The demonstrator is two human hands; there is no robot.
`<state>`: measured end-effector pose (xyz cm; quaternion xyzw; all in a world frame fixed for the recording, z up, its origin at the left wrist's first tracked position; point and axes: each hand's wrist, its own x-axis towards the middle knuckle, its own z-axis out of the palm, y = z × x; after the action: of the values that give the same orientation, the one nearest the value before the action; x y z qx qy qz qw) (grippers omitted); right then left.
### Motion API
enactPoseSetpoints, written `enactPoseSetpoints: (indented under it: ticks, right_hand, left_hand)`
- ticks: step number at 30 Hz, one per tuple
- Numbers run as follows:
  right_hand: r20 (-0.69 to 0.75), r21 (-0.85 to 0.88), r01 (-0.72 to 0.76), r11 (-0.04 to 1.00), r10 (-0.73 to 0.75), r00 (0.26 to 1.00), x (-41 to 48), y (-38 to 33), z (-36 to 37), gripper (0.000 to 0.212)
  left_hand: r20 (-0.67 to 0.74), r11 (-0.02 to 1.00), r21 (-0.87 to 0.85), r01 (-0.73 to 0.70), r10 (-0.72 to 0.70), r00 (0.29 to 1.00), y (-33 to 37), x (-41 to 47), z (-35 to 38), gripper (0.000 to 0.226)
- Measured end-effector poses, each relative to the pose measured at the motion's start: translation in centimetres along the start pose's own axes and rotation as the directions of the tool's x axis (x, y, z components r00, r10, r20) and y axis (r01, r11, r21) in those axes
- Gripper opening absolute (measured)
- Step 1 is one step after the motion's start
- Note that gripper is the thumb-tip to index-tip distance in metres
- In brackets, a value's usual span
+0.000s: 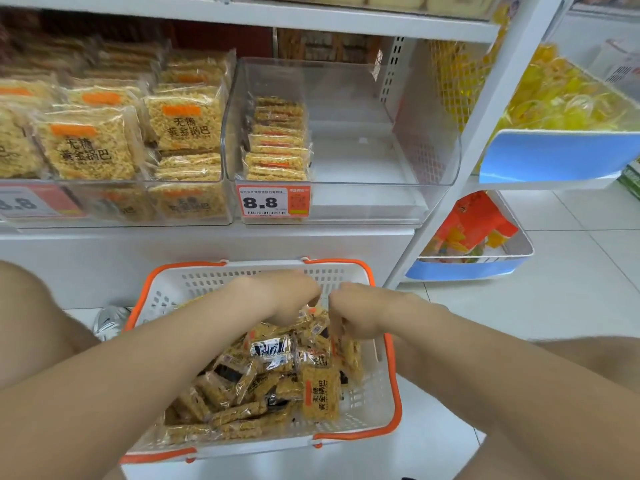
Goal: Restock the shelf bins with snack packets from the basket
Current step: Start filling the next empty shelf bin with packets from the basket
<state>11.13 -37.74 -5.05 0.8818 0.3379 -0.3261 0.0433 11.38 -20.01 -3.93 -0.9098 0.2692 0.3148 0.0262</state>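
A white shelf unit (311, 22) fills the far half of the view, its slanted upright (485, 133) separating it from a side rack of yellow sweets (561, 98) on the right. Below that rack, a blue-fronted tray (478, 265) holds an orange bag. On the shelf, the left clear bin (138, 209) is packed with square rice-crisp packs facing forward. The right clear bin (363, 202) holds only a short row of packs (277, 143) against its left wall, with their edges showing.

On the floor (571, 271), near and below the bins, sits a white basket (391, 358) with an orange rim. It is heaped with snack packets (270, 382) lying at all angles. One packet (320, 393) at the heap's right stands face up, its long axis running near to far.

Both forearms reach over the basket's near rim and cover part of the heap. The left hand (287, 299) curls down into the packets at the far end; its fingertips are hidden, so I cannot tell if it holds any. The right hand (356, 313), just beside it, pinches packets between curled fingers. A shoe (110, 320) shows left of the basket.

The packs read 无糖黄金锅巴 under an orange strip. The price tag (273, 201) on the right bin reads 8.8, as does the blurred tag (27, 202) at far left.
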Motion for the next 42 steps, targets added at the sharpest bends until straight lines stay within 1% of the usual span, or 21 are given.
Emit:
enactPoseSetpoints:
  ticks: [3, 5, 7, 11, 13, 15, 18, 20, 22, 24, 27, 28, 29, 30, 31, 32, 33, 34, 38, 40, 42]
  right_hand:
    - [-0.186, 0.125, 0.080, 0.989, -0.056, 0.981, -2.3, -0.1, -3.7, 0.033]
    - [-0.293, 0.217, 0.091, 0.972, -0.024, 0.956, -3.9, -0.4, -5.7, 0.031]
    - [-0.383, 0.258, 0.110, 0.960, -0.003, 0.924, -5.1, -0.7, -7.5, 0.027]
    - [-0.568, 0.255, 0.123, 0.959, 0.046, 0.821, -6.7, -1.2, -11.2, 0.021]
    - [-0.663, 0.312, 0.155, 0.937, 0.098, 0.743, -7.4, -1.5, -12.6, 0.018]
    - [-0.699, 0.398, 0.191, 0.897, 0.161, 0.697, -8.0, -1.8, -13.7, 0.023]
    - [-0.572, 0.453, 0.163, 0.877, 0.145, 0.807, -8.4, -2.6, -15.6, 0.050]
    - [-0.537, 0.487, 0.169, 0.857, 0.141, 0.832, -8.1, -3.2, -16.7, 0.050]
    - [-0.514, 0.629, 0.174, 0.758, 0.238, 0.824, -7.7, -3.6, -17.7, 0.038]
    - [-0.457, 0.788, 0.193, 0.585, 0.346, 0.819, -7.3, -3.9, -18.5, 0.023]
    - [-0.328, 0.944, 0.278, 0.178, 0.409, 0.852, -7.3, -4.6, -19.5, 0.018]
    - [-0.298, 0.950, 0.308, 0.044, 0.414, 0.860, -7.4, -4.7, -19.7, 0.020]
    - [-0.280, 0.946, 0.323, -0.033, 0.421, 0.863, -7.5, -4.8, -19.8, 0.022]
    - [-0.271, 0.948, 0.316, -0.033, 0.439, 0.857, -7.6, -4.8, -19.7, 0.023]
    - [-0.276, 0.958, 0.276, 0.071, 0.479, 0.834, -7.7, -4.7, -19.5, 0.021]
    - [-0.299, 0.951, 0.204, 0.233, 0.521, 0.799, -7.9, -4.5, -19.3, 0.020]
    - [-0.332, 0.919, 0.133, 0.371, 0.545, 0.770, -8.1, -4.5, -19.2, 0.020]
    - [-0.360, 0.888, 0.096, 0.449, 0.551, 0.752, -8.2, -4.4, -19.0, 0.024]
    - [-0.383, 0.860, 0.093, 0.501, 0.515, 0.767, -8.3, -3.6, -19.1, 0.040]
    - [-0.387, 0.846, 0.084, 0.527, 0.499, 0.775, -8.0, -3.0, -19.4, 0.034]
    - [-0.407, 0.835, 0.067, 0.546, 0.531, 0.743, -7.8, -1.8, -20.1, 0.025]
  left_hand:
    - [-0.023, 0.992, -0.123, -0.013, 0.010, 1.000, -1.3, -1.6, -1.8, 0.078]
    - [-0.069, 0.966, -0.251, -0.059, 0.042, 0.997, -2.0, -2.8, -3.2, 0.094]
    - [-0.160, 0.932, -0.339, -0.125, 0.074, 0.984, -2.4, -3.8, -4.6, 0.087]
    - [-0.360, 0.891, -0.407, -0.201, 0.046, 0.932, -2.5, -6.4, -7.9, 0.029]
    - [-0.426, 0.855, -0.478, -0.200, -0.027, 0.904, -2.6, -8.0, -9.1, 0.022]
    - [-0.466, 0.780, -0.593, -0.200, -0.130, 0.875, -2.9, -9.3, -9.8, 0.035]
    - [-0.515, 0.635, -0.741, -0.219, -0.328, 0.792, -3.0, -10.8, -10.5, 0.054]
    - [-0.526, 0.533, -0.796, -0.287, -0.375, 0.763, -3.0, -11.4, -10.8, 0.059]
    - [-0.521, 0.384, -0.846, -0.371, -0.442, 0.730, -2.8, -11.7, -11.2, 0.059]
    - [-0.510, 0.299, -0.859, -0.416, -0.566, 0.647, -2.6, -11.9, -11.8, 0.048]
    - [-0.506, 0.352, -0.859, -0.371, -0.691, 0.516, -2.7, -12.0, -12.4, 0.023]
    - [-0.485, 0.337, -0.871, -0.358, -0.710, 0.511, -2.8, -12.0, -12.6, 0.016]
    - [-0.455, 0.291, -0.884, -0.366, -0.717, 0.528, -3.0, -11.8, -12.7, 0.012]
    - [-0.420, 0.227, -0.896, -0.381, -0.711, 0.564, -3.0, -11.7, -12.8, 0.012]
    - [-0.393, 0.176, -0.904, -0.389, -0.697, 0.600, -3.1, -11.6, -12.8, 0.017]
    - [-0.393, 0.169, -0.906, -0.388, -0.678, 0.621, -3.1, -11.5, -12.9, 0.022]
    - [-0.412, 0.204, -0.903, -0.377, -0.661, 0.627, -3.2, -11.3, -12.9, 0.027]
    - [-0.434, 0.249, -0.897, -0.364, -0.646, 0.628, -3.3, -11.2, -13.0, 0.031]
    - [-0.492, 0.325, -0.870, -0.372, -0.642, 0.588, -3.5, -10.5, -13.1, 0.033]
    - [-0.528, 0.368, -0.848, -0.380, -0.642, 0.555, -3.5, -10.2, -13.4, 0.033]
    - [-0.620, 0.500, -0.785, -0.367, -0.608, 0.497, -3.4, -10.1, -13.8, 0.034]
